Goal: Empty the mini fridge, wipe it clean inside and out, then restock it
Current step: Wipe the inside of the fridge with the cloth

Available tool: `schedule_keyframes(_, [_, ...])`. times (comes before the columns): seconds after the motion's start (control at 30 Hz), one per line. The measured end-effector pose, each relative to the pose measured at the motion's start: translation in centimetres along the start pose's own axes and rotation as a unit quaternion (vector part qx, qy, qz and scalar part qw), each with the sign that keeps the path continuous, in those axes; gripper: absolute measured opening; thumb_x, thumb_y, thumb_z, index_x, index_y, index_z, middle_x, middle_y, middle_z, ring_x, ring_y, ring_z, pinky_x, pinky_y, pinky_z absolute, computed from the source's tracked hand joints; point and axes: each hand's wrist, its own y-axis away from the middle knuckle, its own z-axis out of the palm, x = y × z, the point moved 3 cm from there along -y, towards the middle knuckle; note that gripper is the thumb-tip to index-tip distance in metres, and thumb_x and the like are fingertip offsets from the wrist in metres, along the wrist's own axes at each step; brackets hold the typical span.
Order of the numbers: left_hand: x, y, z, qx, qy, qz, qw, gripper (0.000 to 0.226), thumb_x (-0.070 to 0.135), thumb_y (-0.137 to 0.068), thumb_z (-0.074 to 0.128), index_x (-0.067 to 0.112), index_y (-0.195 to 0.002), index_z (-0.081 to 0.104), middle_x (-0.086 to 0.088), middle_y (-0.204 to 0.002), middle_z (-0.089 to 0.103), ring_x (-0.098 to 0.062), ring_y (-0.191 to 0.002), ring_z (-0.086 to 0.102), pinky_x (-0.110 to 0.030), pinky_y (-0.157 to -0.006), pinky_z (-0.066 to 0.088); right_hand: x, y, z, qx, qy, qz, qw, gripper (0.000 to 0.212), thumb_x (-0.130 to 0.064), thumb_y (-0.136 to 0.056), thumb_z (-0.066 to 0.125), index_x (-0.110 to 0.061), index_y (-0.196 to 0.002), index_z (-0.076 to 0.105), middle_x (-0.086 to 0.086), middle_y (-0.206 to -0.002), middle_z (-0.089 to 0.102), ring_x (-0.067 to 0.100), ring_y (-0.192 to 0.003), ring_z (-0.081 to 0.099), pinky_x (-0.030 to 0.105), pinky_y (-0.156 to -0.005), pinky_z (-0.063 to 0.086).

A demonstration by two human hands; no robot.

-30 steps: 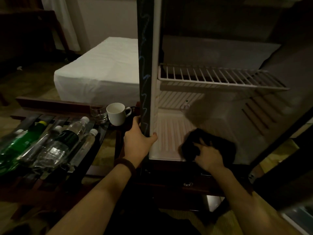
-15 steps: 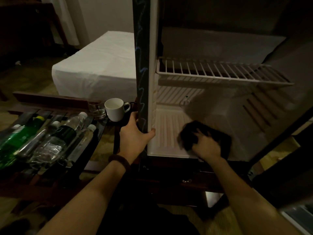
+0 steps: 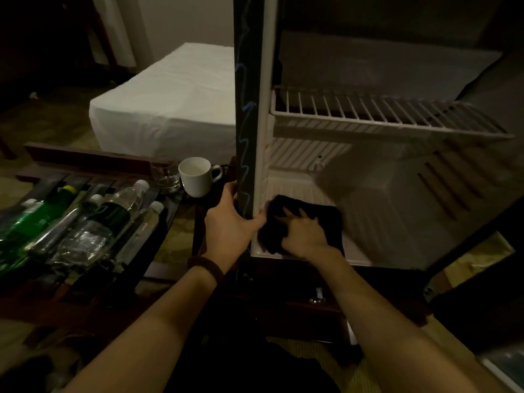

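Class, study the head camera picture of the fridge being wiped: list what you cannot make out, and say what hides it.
- Fridge floor under the dark cloth: covered by cloth and right hand.
- Bottle labels: blurred, dim.
- Left hand fingertips: behind the fridge wall.
- Fridge top: cut off by the upper edge.

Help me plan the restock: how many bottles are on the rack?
5, lying side by side on the rack at left: leftmost bottle, green bottle, thin bottle, large bottle, rightmost bottle. Dim and blurred, so more may be hidden.
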Motion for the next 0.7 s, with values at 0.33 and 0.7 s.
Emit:
schedule_keyframes(0.33, [-0.1, -0.1, -0.1, 0.004, -0.024, 0.029, 0.999, 0.064, 0.027, -0.073, 0.077, 0.015, -0.126, 0.044, 0.013, -0.103, 0.055, 0.004, -0.089, 0.05, 0.009, -0.066, 0.035, 11.9, -2.9, -2.3, 0.069, -0.127, 0.138, 0.98, 0.056, -0.044, -0.09, 0.039, -0.023, -0.143, 0.034, 0.009, -0.149, 0.032, 0.032, -0.134, 0.031, 0.047, -0.111, 0.022])
schedule_keyframes(0.7, [-0.8, -0.1, 0.7, 0.013, 0.006, 0.014, 1.0, 0.062, 0.024, -0.073, 0.076, 0.021, -0.125, 0.043, 0.032, -0.084, 0.045, 0.022, -0.07, 0.047, 0.007, -0.064, 0.038, 12.3, -3.1, -4.3, 0.083, -0.138, 0.195, 0.967, 0.075, -0.071, -0.077, 0.045, -0.03, -0.139, 0.036, 0.003, -0.149, 0.031, 0.031, -0.134, 0.031, 0.041, -0.112, 0.025])
